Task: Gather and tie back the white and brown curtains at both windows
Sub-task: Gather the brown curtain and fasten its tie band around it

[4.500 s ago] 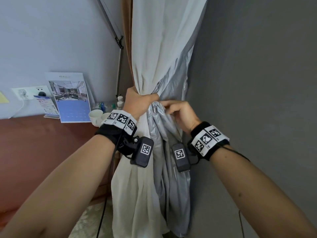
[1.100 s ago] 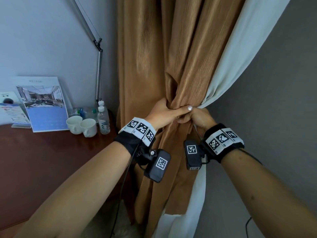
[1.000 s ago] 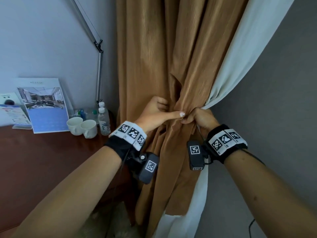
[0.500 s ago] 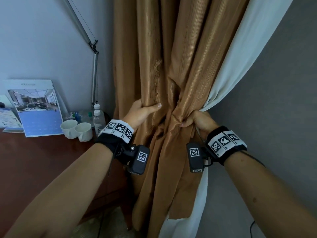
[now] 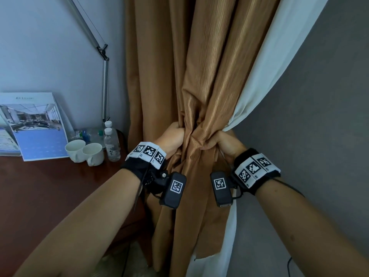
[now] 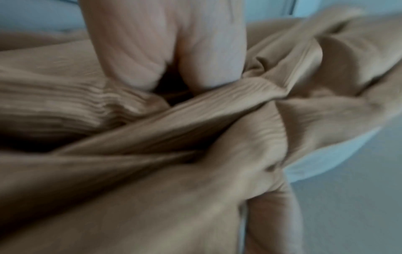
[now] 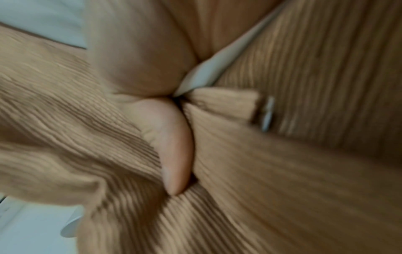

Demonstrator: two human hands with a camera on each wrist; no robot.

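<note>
A ribbed brown curtain point(image 5: 199, 76) hangs in the room's corner, bunched at waist height. The white curtain point(image 5: 279, 62) runs behind it on the right and shows again below point(image 5: 229, 236). My left hand point(image 5: 172, 138) grips the bundle from the left, fingers buried in the folds point(image 6: 165, 56). My right hand point(image 5: 221, 141) grips it from the right; in the right wrist view a thumb point(image 7: 174, 146) presses into brown cloth point(image 7: 282, 171) beside a white strip point(image 7: 208, 68) and a brown band with a small metal piece point(image 7: 267, 113).
A dark wooden desk point(image 5: 50, 186) stands to the left with two white cups point(image 5: 85, 153), two water bottles point(image 5: 111, 142) and a calendar point(image 5: 38, 126). A metal lamp arm point(image 5: 104, 76) rises by the curtain. A grey wall point(image 5: 319, 136) closes the right side.
My left hand has swept the loose left folds rightward into the bundle and now grips next to the right hand. The right hand has kept its grip in place.
</note>
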